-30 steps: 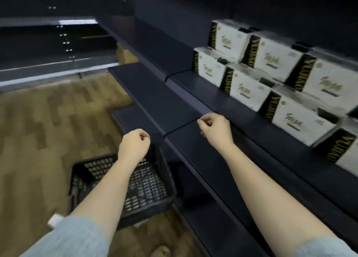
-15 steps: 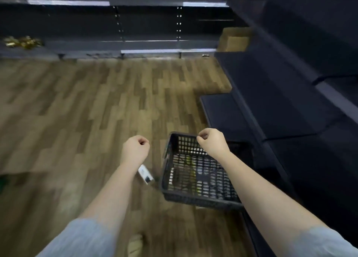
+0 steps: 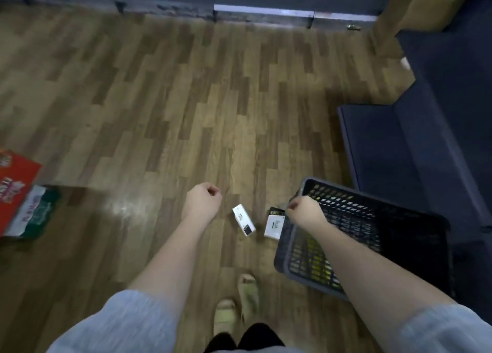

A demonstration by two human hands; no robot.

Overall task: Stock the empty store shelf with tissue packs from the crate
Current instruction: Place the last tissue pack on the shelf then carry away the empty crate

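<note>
While both arms reach forward over the wooden floor [image 3: 159, 99], the left hand [image 3: 203, 201] and right hand [image 3: 303, 211] are curled into fists, holding nothing. Two tissue packs [image 3: 243, 219] lie on the floor just left of the black crate [image 3: 372, 235], one touching its wall.

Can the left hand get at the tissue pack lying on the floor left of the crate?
Probably yes. The left hand is empty with fingers curled, and the tissue pack lies in the open on the floor, just to its right, with nothing between. The person would likely need to reach lower.
</note>
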